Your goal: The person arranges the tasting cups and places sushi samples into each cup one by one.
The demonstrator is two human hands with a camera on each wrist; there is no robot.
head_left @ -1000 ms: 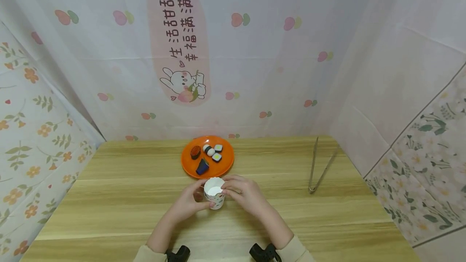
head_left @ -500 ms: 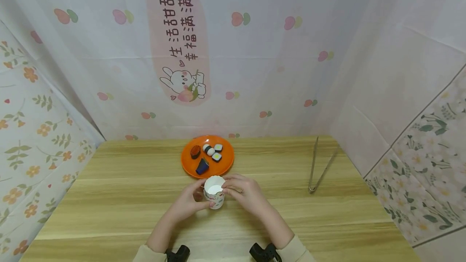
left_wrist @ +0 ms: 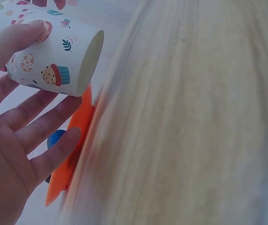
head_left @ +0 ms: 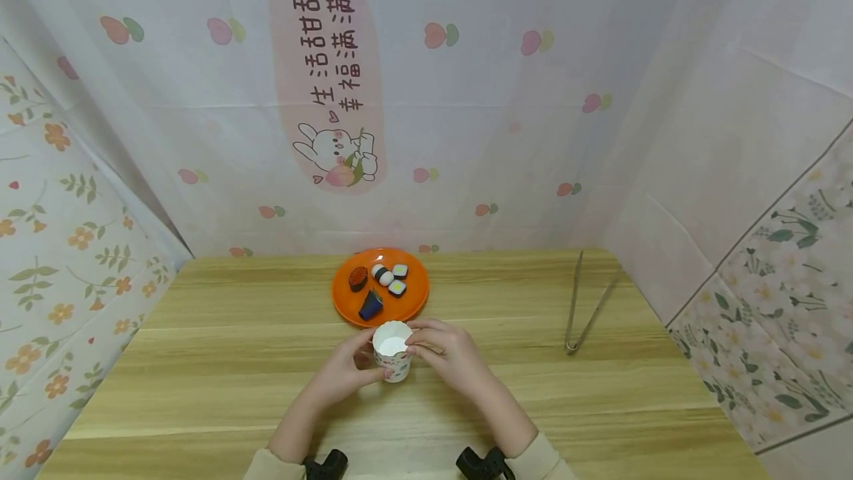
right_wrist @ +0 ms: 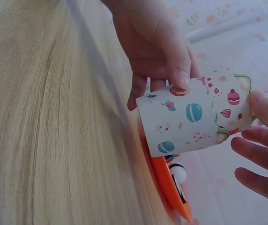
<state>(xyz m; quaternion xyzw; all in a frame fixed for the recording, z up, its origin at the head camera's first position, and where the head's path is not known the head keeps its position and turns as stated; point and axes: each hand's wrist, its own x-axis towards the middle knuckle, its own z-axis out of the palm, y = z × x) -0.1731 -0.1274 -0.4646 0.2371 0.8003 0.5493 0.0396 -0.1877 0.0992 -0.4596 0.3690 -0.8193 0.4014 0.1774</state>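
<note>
Between my two hands is a white paper baking cup (head_left: 393, 365) with a scalloped rim and printed sweets, held in front of the orange plate. My left hand (head_left: 343, 370) grips its side, the thumb on the near wall; in the left wrist view the cup's base (left_wrist: 92, 63) is clear of the table. With thumb and fingertips, my right hand (head_left: 448, 354) pinches the rim. A wavy green-edged line (right_wrist: 223, 136) runs round the wall near the rim in the right wrist view. White shows inside the cup in the head view.
Behind the cup lies the orange plate (head_left: 416, 306), bearing several toy sushi pieces (head_left: 358, 278). Metal tongs (head_left: 571, 347) rest spread on the wooden table (head_left: 220, 376) at the right. Printed curtains (head_left: 466, 110) hang at the back and both sides.
The rim stands slightly higher than a second ago, and the print facing the head camera has changed. Both hands stay almost where they were; plate and tongs are unmoved.
</note>
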